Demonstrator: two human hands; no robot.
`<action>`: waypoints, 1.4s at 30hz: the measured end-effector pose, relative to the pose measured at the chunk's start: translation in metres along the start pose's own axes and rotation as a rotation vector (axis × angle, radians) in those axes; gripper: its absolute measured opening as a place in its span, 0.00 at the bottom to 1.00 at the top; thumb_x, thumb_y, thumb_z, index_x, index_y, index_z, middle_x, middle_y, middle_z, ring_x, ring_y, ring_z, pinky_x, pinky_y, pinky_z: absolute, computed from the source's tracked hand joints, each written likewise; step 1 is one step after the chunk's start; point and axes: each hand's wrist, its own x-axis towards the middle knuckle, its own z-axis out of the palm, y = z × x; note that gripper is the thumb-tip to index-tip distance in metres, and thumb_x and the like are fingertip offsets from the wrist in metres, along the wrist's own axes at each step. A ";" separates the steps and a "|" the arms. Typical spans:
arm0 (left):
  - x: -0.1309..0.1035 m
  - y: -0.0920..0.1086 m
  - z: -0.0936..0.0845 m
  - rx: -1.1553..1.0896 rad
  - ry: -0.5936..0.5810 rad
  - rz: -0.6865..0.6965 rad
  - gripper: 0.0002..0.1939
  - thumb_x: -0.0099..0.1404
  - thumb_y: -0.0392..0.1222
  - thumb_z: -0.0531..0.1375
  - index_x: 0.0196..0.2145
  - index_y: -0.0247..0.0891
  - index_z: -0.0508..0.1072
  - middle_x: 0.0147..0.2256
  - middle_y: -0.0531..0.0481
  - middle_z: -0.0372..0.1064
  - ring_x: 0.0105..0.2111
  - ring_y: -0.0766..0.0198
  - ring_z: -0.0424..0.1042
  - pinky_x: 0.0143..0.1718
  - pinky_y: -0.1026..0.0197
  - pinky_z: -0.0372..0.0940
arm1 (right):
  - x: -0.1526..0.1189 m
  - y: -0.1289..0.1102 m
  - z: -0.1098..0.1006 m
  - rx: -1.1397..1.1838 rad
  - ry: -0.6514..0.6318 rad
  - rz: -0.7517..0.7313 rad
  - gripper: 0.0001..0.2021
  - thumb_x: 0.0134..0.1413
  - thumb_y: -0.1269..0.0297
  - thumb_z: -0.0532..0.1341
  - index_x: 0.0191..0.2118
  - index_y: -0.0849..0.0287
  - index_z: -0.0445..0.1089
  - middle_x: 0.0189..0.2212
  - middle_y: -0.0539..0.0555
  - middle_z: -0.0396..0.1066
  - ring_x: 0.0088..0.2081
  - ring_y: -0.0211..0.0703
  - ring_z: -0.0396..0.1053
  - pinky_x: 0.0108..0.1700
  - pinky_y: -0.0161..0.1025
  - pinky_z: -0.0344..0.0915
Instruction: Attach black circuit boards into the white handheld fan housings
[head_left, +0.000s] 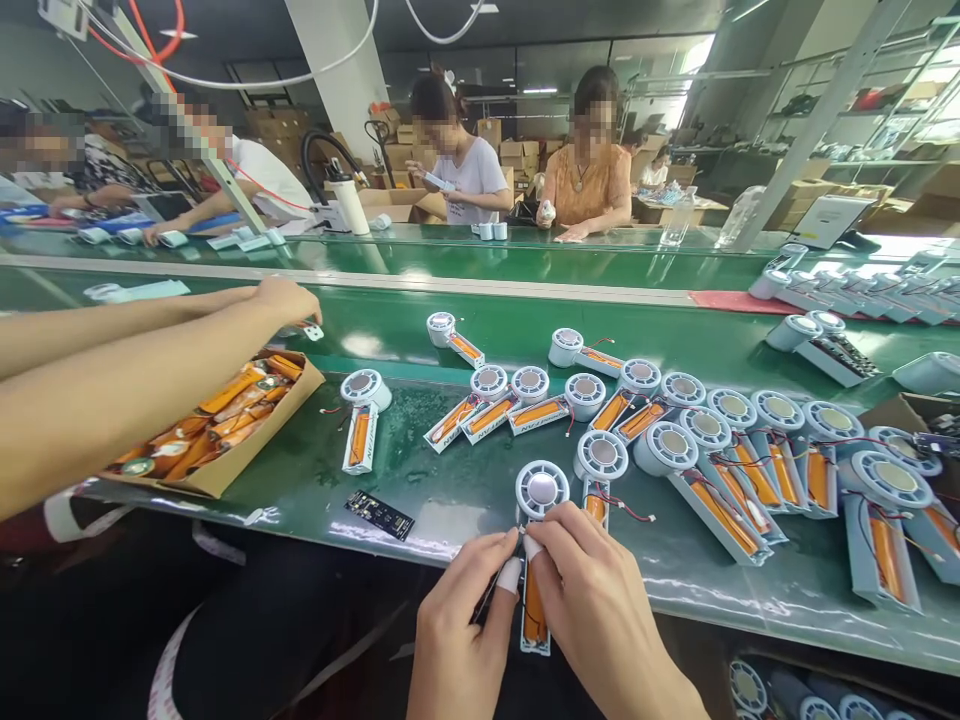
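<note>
My left hand (469,610) and my right hand (600,605) meet fingertip to fingertip over an open handheld fan body (541,488) at the table's front edge. Its round head points away from me, and an orange battery (535,610) lies in the handle. Between my left thumb and fingers shows the dark edge of what looks like a circuit board (487,598). The right thumb and forefinger pinch a tiny pale wire connector (523,532), mostly hidden. White covers sit on both thumb tips. A loose black circuit board (379,513) lies to the left.
Several open fan bodies (666,447) crowd the right side. A carton (217,480) of orange batteries stands left, with a co-worker's arm (150,395) reaching over it. More fan parts (750,688) sit below the table's right edge. Co-workers (469,180) sit across the green line.
</note>
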 end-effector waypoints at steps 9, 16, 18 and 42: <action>0.017 -0.007 -0.017 -0.345 -0.253 -0.300 0.10 0.67 0.43 0.62 0.43 0.43 0.82 0.37 0.49 0.79 0.24 0.67 0.74 0.25 0.67 0.74 | 0.014 0.019 -0.016 0.379 -0.290 0.075 0.13 0.65 0.74 0.57 0.43 0.52 0.77 0.36 0.51 0.70 0.34 0.40 0.71 0.37 0.35 0.69; 0.018 -0.013 -0.022 -0.191 -0.293 -0.279 0.12 0.68 0.44 0.61 0.47 0.45 0.80 0.38 0.50 0.82 0.33 0.61 0.81 0.37 0.62 0.77 | 0.010 0.019 -0.024 0.397 -0.285 0.099 0.11 0.66 0.72 0.56 0.46 0.53 0.74 0.41 0.53 0.72 0.40 0.42 0.73 0.42 0.37 0.71; 0.017 -0.014 -0.024 -0.071 -0.292 -0.237 0.15 0.69 0.43 0.60 0.51 0.47 0.78 0.43 0.50 0.82 0.42 0.57 0.82 0.46 0.59 0.76 | 0.002 0.023 -0.032 0.357 -0.268 0.089 0.14 0.67 0.72 0.55 0.53 0.52 0.71 0.45 0.54 0.73 0.43 0.43 0.74 0.45 0.38 0.71; 0.004 -0.007 -0.027 0.279 -0.348 -0.006 0.24 0.69 0.33 0.50 0.60 0.49 0.66 0.43 0.51 0.81 0.40 0.61 0.82 0.40 0.66 0.74 | 0.000 0.007 -0.001 0.837 -0.182 0.527 0.09 0.63 0.59 0.62 0.38 0.55 0.78 0.33 0.52 0.78 0.35 0.43 0.75 0.39 0.34 0.70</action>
